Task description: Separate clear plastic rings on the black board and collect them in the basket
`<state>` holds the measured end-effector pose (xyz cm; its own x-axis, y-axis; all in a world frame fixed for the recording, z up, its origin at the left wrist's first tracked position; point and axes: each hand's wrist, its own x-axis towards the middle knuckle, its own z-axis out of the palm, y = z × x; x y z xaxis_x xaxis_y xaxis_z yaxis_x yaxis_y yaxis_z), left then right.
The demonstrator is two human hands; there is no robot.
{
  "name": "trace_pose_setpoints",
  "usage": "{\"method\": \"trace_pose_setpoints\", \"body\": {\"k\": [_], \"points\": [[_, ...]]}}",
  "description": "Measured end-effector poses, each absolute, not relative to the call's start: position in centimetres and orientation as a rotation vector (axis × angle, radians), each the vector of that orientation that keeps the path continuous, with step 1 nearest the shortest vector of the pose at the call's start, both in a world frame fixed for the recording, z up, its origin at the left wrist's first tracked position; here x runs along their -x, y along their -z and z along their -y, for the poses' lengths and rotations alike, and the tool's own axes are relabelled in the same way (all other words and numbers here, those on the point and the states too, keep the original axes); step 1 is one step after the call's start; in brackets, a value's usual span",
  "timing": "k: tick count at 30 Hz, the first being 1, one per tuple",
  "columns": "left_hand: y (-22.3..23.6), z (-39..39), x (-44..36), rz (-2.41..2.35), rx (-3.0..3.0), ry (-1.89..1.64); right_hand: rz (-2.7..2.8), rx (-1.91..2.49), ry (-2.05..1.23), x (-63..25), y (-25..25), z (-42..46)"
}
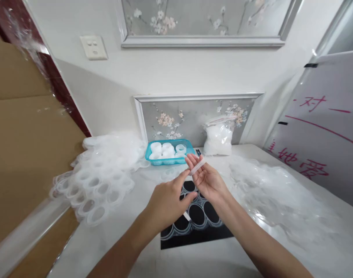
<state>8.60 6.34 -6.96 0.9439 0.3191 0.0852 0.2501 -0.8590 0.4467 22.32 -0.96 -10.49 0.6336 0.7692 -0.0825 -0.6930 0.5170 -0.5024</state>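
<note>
My right hand (207,179) is raised palm up over the table, and its fingers pinch a small translucent white plastic ring (197,166) by the edge. My left hand (167,202) is loosely curled beside it, index finger and thumb reaching toward the ring; whether they touch it I cannot tell. Under both hands lies a clear plastic blister tray with round cavities (199,222) on a black sheet (194,235).
A turquoise basket (149,155) of white rings stands at the back. Beside it is a zip bag of white parts (218,139). Stacked clear trays (98,181) pile up left, crumpled clear plastic (280,193) right. A whiteboard with red writing (324,127) leans at the right.
</note>
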Motion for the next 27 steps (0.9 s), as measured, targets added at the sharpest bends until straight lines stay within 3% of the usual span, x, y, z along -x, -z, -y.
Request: {"method": "trace_pose_setpoints", "body": {"k": [5, 8, 10, 13, 27], "points": [[8.2, -9.0, -8.4, -0.319, -2.773, 0.234, 0.348, 0.665, -0.671, -28.8, 11.1, -4.2], [7.9, -10.1, -7.9, -0.295, -2.733, 0.440, 0.660, 1.186, -0.470, -33.6, 11.7, -8.1], [7.2, -10.8, -7.6, -0.346, -2.692, 0.413, 0.909, 1.677, -0.387, -36.4, 12.2, -10.9], [6.2, -12.0, -7.4, -0.427, -2.616, 0.324, 1.091, 2.077, -0.392, -39.7, 13.4, -14.8], [5.7, -16.7, -6.3, -0.642, -2.495, 0.266, 1.496, 2.675, -0.488, -45.8, 19.1, -24.1]]}}
